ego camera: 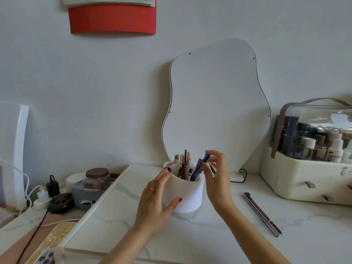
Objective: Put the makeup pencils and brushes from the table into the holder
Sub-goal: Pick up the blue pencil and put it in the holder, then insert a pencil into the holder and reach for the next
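Mostly done, by the look of it: holder [182, 195] at desk [209, 235] centre, already bristling with pencils and brushes. Left hand [155, 202] open, cupped against holder's 9 o'clock side, steadying. Right hand [217, 176] at 2 o'clock of the rim, fingertips pinching a blue pencil [200, 168] tilted into the holder, nearly seated. Left to do: two pencils [262, 214] lying side by side on desk, at 4 o'clock, well apart from holder. No others visible on desk.
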